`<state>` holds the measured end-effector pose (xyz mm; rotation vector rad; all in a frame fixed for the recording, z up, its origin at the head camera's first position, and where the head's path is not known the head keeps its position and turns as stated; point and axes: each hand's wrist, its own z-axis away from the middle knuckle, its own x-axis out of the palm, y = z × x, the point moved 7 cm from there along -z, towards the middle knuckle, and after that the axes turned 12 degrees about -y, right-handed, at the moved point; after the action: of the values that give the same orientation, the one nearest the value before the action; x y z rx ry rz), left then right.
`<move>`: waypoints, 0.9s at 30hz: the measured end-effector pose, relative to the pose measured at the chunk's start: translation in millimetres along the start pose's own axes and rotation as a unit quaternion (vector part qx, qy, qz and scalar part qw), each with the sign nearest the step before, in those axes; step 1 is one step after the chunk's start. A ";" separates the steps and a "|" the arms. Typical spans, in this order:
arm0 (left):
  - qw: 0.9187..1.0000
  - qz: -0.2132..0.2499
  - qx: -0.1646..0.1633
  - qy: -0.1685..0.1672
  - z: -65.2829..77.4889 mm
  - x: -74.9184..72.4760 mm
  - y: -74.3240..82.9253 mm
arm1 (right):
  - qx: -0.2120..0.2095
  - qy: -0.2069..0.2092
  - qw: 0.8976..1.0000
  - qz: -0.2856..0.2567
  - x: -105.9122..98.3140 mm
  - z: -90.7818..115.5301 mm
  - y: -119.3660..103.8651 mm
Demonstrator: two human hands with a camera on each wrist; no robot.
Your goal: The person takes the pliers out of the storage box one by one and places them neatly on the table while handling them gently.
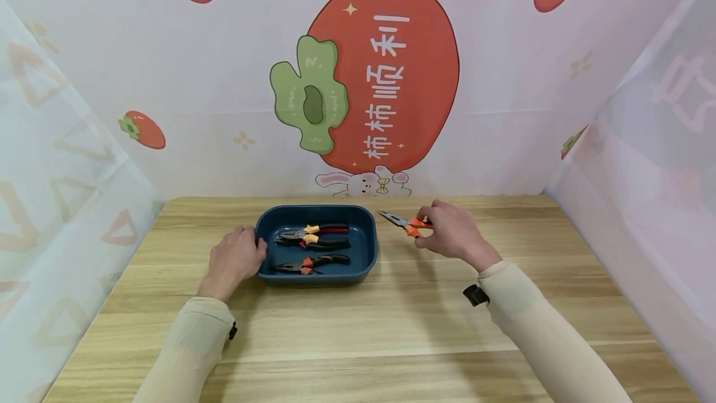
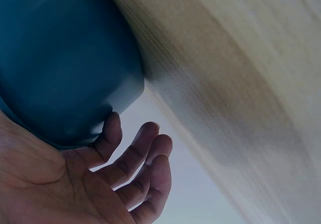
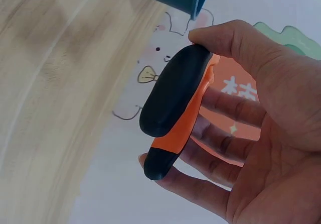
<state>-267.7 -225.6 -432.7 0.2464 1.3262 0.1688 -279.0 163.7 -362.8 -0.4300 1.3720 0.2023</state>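
Note:
A dark blue rectangular tray (image 1: 324, 279) stands near the back edge of the table. My left hand (image 1: 237, 257) grips its left end, thumb over the rim; in the left wrist view one finger bends against the tray's outer wall (image 2: 65, 63) while the others curl free. To the right of the tray, my right hand (image 1: 455, 229) holds needle-nose pliers (image 1: 398, 220) by their orange and black handles, tips pointing left toward the rim. Inside the tray lie pliers with yellow and black handles (image 1: 332, 243) and, nearer me, another pair with orange and black handles (image 1: 330, 259).
The wooden table (image 1: 358, 341) spreads in front of the tray and to both sides. A printed cloth (image 1: 481, 142) with persimmon drawings hangs behind it, and more cloth stands at the left and right sides.

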 end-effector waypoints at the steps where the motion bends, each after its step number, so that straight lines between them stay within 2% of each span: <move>1: 1.000 0.000 0.000 0.000 0.1 -0.2 0.0 | 0.003 0.000 1.000 -0.003 0.6 0.1 1.9; 13: 1.000 0.004 0.000 0.001 0.6 -1.7 1.0 | 0.057 -0.001 0.998 -0.028 14.6 -3.1 19.3; 27: 1.000 0.003 0.000 0.006 0.9 -1.5 1.3 | 0.098 -0.017 0.994 -0.044 37.8 -10.7 22.6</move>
<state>-267.1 -224.8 -430.8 0.2500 1.3376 0.1762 -290.0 175.7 -405.2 -0.3214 1.3214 0.0018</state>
